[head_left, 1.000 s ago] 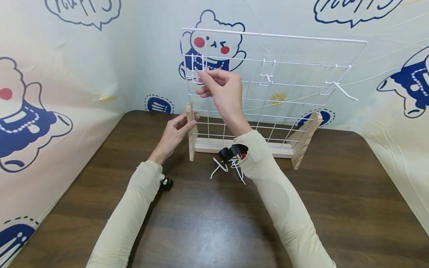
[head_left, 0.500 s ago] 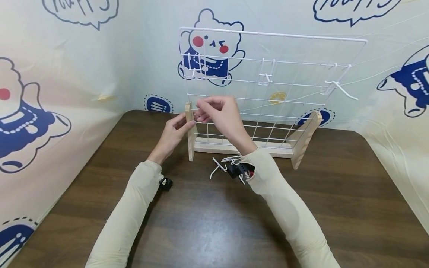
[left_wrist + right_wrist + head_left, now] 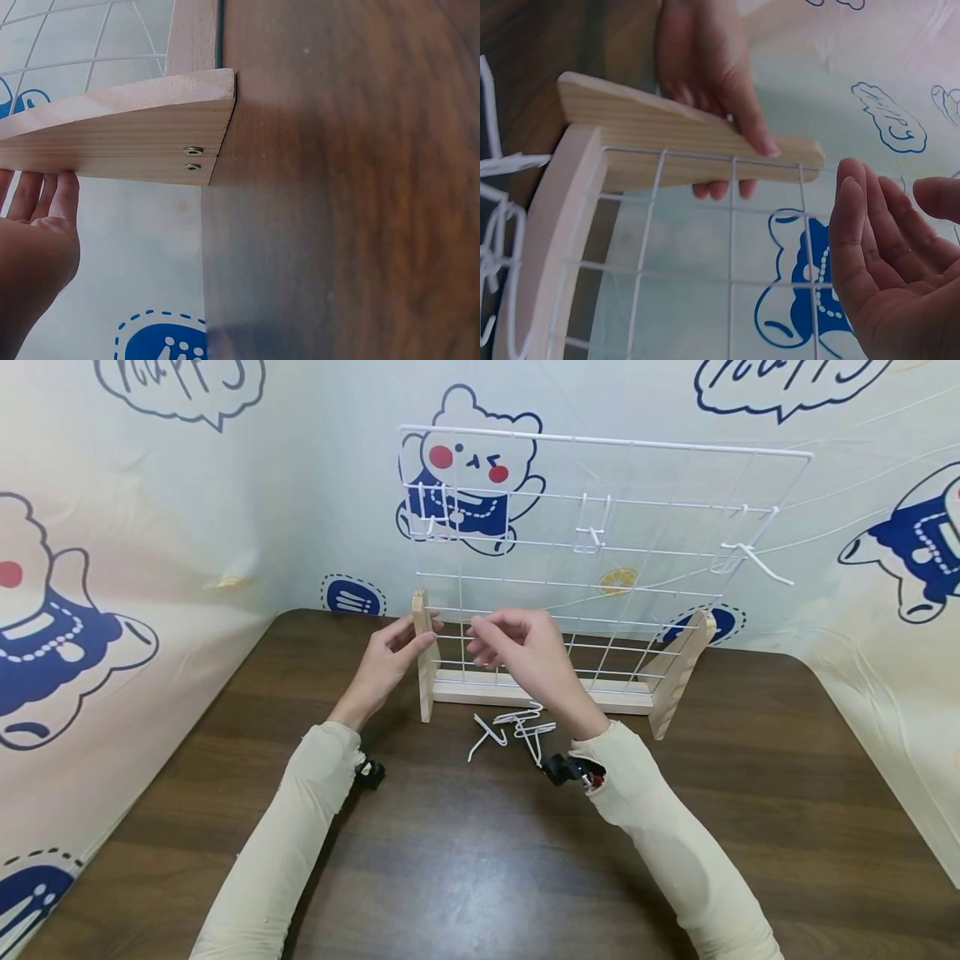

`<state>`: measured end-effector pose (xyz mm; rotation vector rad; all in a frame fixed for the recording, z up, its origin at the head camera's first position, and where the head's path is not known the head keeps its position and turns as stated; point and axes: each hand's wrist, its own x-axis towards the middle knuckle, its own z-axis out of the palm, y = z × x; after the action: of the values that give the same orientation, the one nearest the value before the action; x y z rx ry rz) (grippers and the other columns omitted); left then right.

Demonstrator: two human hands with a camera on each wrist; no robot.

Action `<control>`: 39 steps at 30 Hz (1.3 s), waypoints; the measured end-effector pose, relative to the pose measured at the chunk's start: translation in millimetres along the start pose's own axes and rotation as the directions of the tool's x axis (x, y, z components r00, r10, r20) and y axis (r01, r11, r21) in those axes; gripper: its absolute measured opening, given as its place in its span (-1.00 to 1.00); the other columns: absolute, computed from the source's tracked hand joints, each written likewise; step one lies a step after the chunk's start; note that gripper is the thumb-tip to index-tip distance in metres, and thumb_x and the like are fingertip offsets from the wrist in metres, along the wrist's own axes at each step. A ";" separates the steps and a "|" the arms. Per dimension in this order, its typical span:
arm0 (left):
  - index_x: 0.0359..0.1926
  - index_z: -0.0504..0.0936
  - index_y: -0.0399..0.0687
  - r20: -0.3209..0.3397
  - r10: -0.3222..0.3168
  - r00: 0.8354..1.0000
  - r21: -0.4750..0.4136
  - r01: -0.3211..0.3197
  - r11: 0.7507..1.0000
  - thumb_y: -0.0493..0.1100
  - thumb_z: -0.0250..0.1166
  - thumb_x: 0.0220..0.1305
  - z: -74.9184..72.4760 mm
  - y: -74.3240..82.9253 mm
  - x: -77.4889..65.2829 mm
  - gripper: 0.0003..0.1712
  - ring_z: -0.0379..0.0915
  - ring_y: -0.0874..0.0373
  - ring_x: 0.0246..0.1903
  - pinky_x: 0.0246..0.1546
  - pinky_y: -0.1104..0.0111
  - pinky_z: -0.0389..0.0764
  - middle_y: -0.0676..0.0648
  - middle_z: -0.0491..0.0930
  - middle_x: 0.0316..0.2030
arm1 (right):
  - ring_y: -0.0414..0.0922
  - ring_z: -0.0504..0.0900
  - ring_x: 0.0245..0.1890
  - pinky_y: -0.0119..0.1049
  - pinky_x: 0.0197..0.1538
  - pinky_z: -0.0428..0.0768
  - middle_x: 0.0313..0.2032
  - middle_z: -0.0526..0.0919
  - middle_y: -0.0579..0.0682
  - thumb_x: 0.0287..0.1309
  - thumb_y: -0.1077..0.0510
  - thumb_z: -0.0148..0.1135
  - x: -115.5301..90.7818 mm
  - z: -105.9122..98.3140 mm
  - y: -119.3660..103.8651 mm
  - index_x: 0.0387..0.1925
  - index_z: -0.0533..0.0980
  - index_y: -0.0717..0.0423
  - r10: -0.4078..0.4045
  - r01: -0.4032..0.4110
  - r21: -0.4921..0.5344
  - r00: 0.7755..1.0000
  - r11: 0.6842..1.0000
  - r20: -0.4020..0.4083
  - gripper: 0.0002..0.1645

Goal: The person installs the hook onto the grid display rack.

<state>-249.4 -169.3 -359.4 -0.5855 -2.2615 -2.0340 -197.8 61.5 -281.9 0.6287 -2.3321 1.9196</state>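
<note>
A white wire grid rack (image 3: 607, 441) stands in a wooden base on the table. My left hand (image 3: 377, 670) grips its left wooden side piece (image 3: 426, 689), thumb on the near face and fingers behind, as the right wrist view shows. My right hand (image 3: 538, 658) hovers in front of the grid's lower left part, its fingers loosely bent and holding nothing; in the right wrist view the thumb stands apart from the fingers. White wire hooks hang near the grid's top: a left hook (image 3: 432, 517), a middle hook (image 3: 594, 533) and a right hook (image 3: 759, 560).
Several loose white hooks (image 3: 528, 727) lie on the brown table (image 3: 450, 868) in front of the base, just below my right hand. The right wooden side piece (image 3: 678, 681) slants at the far end. A cloth printed with cartoon bears (image 3: 480, 468) hangs behind the rack.
My right hand has come away from the upper left hook and moved down and slightly right, leaving that hook hanging on the grid. My left hand keeps its grip on the side piece.
</note>
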 end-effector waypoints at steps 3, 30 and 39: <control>0.32 0.50 -0.06 0.000 0.006 1.000 0.008 -0.006 1.000 -0.13 0.21 0.45 0.7 -0.3 0.0 -0.54 0.35 -0.15 0.30 0.32 -0.07 0.30 -0.29 0.50 0.23 | 0.08 0.73 -0.38 -0.17 -0.26 0.70 -0.35 0.73 0.19 0.40 0.10 0.19 -7.3 -5.9 5.4 -0.21 0.68 0.24 -0.010 0.010 -0.029 1.000 1.000 0.005 -0.73; 0.32 0.48 -0.13 -0.012 0.018 1.000 0.001 -0.018 1.000 -0.16 0.20 0.46 3.3 0.7 0.9 -0.54 0.39 -0.07 0.25 0.31 -0.06 0.32 -0.36 0.47 0.23 | 0.05 0.72 -0.37 -0.18 -0.26 0.69 -0.38 0.74 0.15 0.35 0.08 0.24 -46.4 -35.3 35.7 -0.25 0.70 0.15 0.034 -0.028 -0.197 0.999 0.980 0.028 -0.77; 0.29 0.50 -0.13 -0.020 0.018 1.000 0.003 -0.018 1.000 -0.17 0.19 0.46 4.2 0.7 0.5 -0.57 0.43 0.06 0.20 0.29 -0.03 0.35 -0.28 0.53 0.18 | 0.04 0.73 -0.39 -0.13 -0.25 0.69 -0.41 0.74 0.10 0.36 0.14 0.23 -56.1 -42.4 45.5 -0.23 0.68 0.28 0.056 -0.048 -0.200 0.998 0.979 0.036 -0.75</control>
<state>-248.7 -165.1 -359.1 -0.5800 -2.2391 -2.0196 -171.0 123.7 -331.3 0.6001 -2.5477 1.6769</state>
